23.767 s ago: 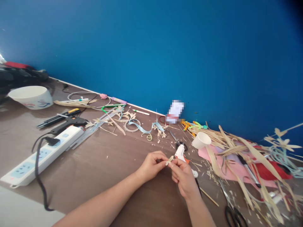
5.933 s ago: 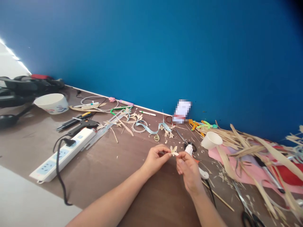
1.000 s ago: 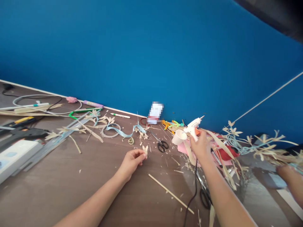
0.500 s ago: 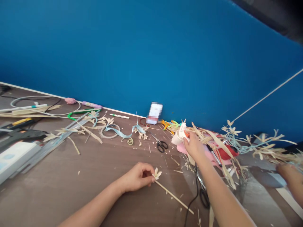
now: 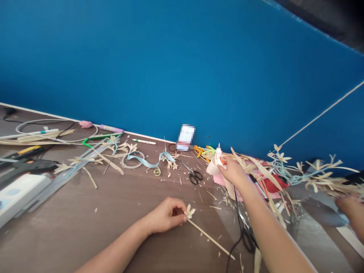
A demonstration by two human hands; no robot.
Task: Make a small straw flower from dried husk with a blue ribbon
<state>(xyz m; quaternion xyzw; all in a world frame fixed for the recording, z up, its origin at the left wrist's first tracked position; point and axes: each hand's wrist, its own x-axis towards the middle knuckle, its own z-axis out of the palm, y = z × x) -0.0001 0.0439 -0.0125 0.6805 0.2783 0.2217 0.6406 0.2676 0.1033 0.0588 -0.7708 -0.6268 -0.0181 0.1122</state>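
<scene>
My left hand [image 5: 165, 217] rests on the brown table [image 5: 119, 204], fingers pinched on a small pale straw flower [image 5: 189, 211] held at the near end of a thin wooden stick [image 5: 212, 239]. My right hand [image 5: 231, 171] is farther back, closed round a white glue gun [image 5: 218, 155] with its nozzle pointing up, right beside a white paper cup [image 5: 212, 167]. The gun's black cord [image 5: 237, 231] trails down along my right forearm.
Black scissors [image 5: 193, 174], a light-blue ribbon [image 5: 148, 161], straw scraps and pens lie toward the blue wall. A white power strip [image 5: 17, 191] and black glue gun [image 5: 28, 165] sit left. Dried leaves [image 5: 284, 170] heap at right, where another person's hand [image 5: 351, 210] shows.
My left hand came nearer with the flower and set it at the stick's end. My right hand swung the glue gun from pointing right to nozzle-up beside the cup.
</scene>
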